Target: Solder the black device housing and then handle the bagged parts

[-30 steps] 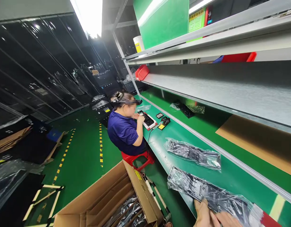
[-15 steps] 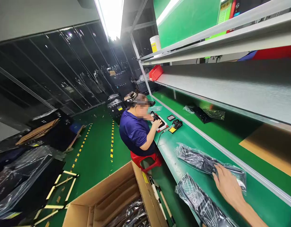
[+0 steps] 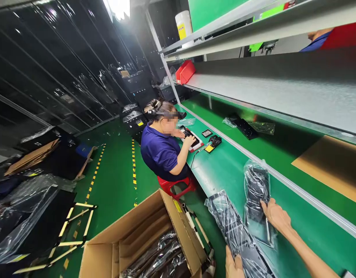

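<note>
My right hand [image 3: 276, 215] grips the right edge of a black part in clear plastic wrap [image 3: 256, 189], which is held over the green bench at an angle. Its fingers are closed on the wrap. Low in the view, my left hand [image 3: 234, 264] is closed on the left edge of a second, longer wrapped black part [image 3: 238, 231]. That part slants across the bench's near edge. The two wrapped parts lie side by side, close together.
An open cardboard box [image 3: 101, 256] holding wrapped parts stands left of the bench [image 3: 206, 173]. Beyond it, a person in a blue shirt [image 3: 160, 152] works on a red stool [image 3: 178, 186]. A metal shelf [image 3: 267, 92] runs above the bench.
The right-hand wrapped part has turned from lying crosswise to pointing away from me, and my right hand has closed on its edge. My left hand has come into clearer view.
</note>
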Motion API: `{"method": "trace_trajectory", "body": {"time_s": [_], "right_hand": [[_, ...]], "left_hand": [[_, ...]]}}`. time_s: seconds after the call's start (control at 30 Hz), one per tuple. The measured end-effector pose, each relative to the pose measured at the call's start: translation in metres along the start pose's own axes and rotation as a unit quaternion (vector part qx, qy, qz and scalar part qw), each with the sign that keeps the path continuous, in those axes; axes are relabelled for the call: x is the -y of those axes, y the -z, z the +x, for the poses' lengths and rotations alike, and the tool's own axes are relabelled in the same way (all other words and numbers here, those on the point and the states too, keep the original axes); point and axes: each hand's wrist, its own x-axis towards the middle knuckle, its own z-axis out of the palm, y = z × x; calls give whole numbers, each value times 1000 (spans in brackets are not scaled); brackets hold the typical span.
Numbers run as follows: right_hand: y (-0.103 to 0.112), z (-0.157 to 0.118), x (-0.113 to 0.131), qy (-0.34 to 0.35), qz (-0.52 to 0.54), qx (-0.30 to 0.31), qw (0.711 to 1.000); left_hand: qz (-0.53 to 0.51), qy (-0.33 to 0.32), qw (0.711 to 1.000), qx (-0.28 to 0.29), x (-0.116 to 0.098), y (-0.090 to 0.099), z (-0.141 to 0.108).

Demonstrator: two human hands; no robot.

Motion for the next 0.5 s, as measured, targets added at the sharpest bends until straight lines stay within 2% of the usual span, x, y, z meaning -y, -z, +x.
{"method": "trace_trajectory", "body": {"time_s": [0.13, 0.2, 0.33, 0.43, 0.5], "right_hand": [[-2, -7, 20, 29, 117, 42, 992], [4, -20, 19, 60, 172, 64, 981], [13, -79, -11, 123, 212, 87, 966], [16, -120, -38, 137, 169, 61, 974], [18, -132, -46, 145, 122, 33, 981]], "left_hand": [[30, -8, 999, 35, -15, 2, -4], [33, -25, 998, 51, -22, 0, -7], [16, -47, 996, 80, -31, -17, -21], [-5, -53, 992, 110, -33, -35, -43], [-18, -102, 983, 153, -33, -38, -60]]}}
